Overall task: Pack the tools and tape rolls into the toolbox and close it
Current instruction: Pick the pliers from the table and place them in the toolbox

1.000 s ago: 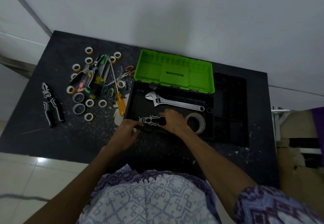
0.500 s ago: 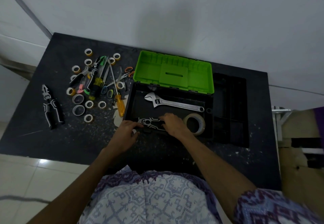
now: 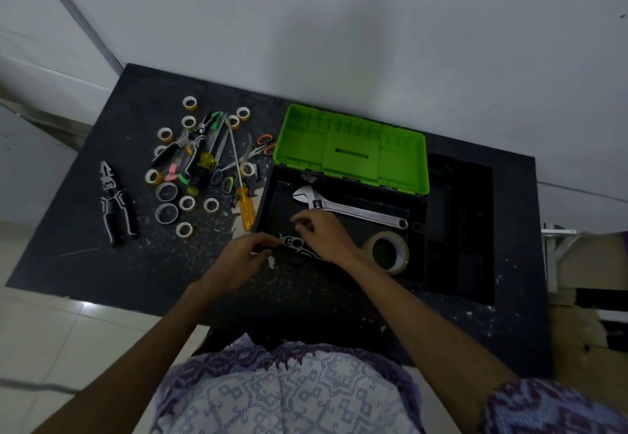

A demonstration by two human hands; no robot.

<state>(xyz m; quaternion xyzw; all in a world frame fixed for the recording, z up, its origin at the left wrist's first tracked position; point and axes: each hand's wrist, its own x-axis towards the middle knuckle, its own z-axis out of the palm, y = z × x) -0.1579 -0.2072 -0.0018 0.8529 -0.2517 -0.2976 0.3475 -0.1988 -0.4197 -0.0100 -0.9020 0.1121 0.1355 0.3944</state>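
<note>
The toolbox (image 3: 268,195) stands open, its green lid (image 3: 350,151) tipped back. Inside lie a silver adjustable wrench (image 3: 353,211), a large clear tape roll (image 3: 390,234) and black-and-white pliers (image 3: 299,244) along the near wall. My left hand (image 3: 238,260) pinches the pliers' head end at the box's near-left rim. My right hand (image 3: 326,234) rests over the pliers' handles, its fingers loosely curled above them. Left of the box lies a pile of tools (image 3: 204,158) with several small tape rolls (image 3: 166,212) around it.
A yellow-handled screwdriver (image 3: 247,207) lies right beside the box's left wall. A second pair of black pliers (image 3: 115,202) lies alone at the far left. A black insert tray (image 3: 458,229) sits against the box's right side. The dark table (image 3: 102,263) ends near my body.
My right hand has shifted a little farther into the box and its fingers have lifted off the pliers. My left hand stays at the pliers' head end.
</note>
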